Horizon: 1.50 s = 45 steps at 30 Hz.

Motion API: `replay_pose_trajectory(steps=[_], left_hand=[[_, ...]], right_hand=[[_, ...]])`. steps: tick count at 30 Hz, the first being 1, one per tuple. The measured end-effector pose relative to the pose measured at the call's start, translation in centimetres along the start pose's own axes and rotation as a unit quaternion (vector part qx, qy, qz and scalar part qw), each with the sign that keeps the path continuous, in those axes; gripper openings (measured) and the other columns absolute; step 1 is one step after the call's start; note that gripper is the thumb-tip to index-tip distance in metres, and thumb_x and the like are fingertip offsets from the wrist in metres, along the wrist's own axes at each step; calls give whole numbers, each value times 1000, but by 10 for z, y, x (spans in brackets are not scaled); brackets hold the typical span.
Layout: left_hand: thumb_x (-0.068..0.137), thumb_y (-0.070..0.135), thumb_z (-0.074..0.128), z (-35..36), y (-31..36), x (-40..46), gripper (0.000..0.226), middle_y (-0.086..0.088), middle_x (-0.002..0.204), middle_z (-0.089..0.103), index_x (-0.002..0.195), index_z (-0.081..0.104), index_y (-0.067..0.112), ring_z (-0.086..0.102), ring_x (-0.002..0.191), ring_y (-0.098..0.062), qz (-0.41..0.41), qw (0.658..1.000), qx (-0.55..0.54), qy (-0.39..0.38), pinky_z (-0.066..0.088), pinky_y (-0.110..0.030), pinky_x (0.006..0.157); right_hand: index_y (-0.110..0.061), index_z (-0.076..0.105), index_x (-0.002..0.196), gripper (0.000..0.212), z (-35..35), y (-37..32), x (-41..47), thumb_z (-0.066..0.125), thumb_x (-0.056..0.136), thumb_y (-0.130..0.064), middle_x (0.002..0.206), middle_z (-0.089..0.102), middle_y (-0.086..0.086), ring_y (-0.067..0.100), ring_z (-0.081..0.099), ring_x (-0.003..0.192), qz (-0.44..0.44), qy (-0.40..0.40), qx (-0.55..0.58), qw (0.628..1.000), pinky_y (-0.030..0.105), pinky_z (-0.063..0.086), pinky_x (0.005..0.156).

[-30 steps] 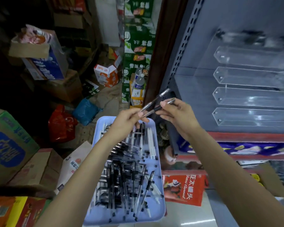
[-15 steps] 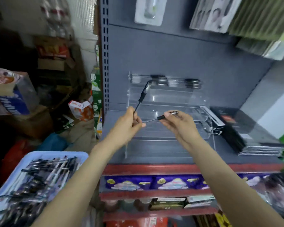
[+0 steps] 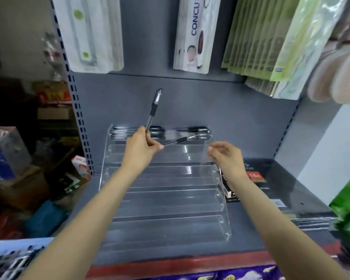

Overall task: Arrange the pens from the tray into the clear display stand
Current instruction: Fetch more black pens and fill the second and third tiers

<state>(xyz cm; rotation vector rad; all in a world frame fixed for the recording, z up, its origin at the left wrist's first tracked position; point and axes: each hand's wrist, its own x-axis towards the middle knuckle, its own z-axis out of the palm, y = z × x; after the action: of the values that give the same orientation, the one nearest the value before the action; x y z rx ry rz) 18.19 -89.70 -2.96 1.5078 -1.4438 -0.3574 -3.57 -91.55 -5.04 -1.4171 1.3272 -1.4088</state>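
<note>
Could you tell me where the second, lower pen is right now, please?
In the head view it lies near centre, slanting from the left hand toward the display stand's top tier; the right hand is clear of it.

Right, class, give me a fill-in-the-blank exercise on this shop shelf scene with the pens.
1. The left hand holds ____ pens.
2. The right hand holds ____.
3. Pens already lie in the ____ row of the clear stand.
4. The stand's lower rows are ____.

Missing words: two; nothing; top; empty
</note>
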Motion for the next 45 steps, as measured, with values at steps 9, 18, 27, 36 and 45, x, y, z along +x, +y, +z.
replay_pose_trajectory(steps=[9, 18, 27, 36, 45], left_hand=[[81, 5, 68, 39, 14, 69, 39, -8, 82, 70, 68, 33, 18, 51, 62, 3, 42, 996, 71, -31, 37, -4, 51], [82, 8, 68, 43, 16, 81, 29, 1, 87, 69, 80, 40, 14, 61, 84, -13, 14, 991, 103, -86, 40, -21, 73], [84, 10, 66, 40, 8, 63, 26, 3, 89, 66, 86, 40, 8, 55, 81, -12, 54, 994, 90, -9, 33, -11, 59], [89, 6, 54, 46, 5, 65, 24, -8, 94, 70, 79, 33, 13, 64, 85, -27, 109, 982, 152, -35, 50, -36, 76], [89, 6, 54, 40, 2, 60, 20, -4, 95, 67, 82, 36, 9, 62, 85, -21, 133, 980, 140, -38, 51, -36, 77]], right_hand=[[-8, 56, 117, 33, -13, 7, 62, 64, 86, -16, 116, 60, 8, 20, 56, 110, -8, 10, -80, 997, 32, 44, 98], [-12, 59, 117, 30, -18, 9, 89, 63, 88, -16, 118, 60, 7, 19, 56, 113, -53, -29, -120, 991, 30, 43, 100], [-21, 57, 127, 33, -9, 12, 88, 51, 95, -23, 134, 48, 1, 18, 38, 125, -226, -87, -352, 904, 24, 34, 98], [-17, 55, 129, 35, -17, 6, 84, 46, 97, -26, 136, 47, 3, 18, 36, 129, -224, -37, -416, 881, 35, 45, 91], [-17, 46, 137, 41, -1, 9, 83, 44, 97, -26, 135, 48, -2, 17, 42, 123, -276, -86, -443, 849, 31, 40, 97]])
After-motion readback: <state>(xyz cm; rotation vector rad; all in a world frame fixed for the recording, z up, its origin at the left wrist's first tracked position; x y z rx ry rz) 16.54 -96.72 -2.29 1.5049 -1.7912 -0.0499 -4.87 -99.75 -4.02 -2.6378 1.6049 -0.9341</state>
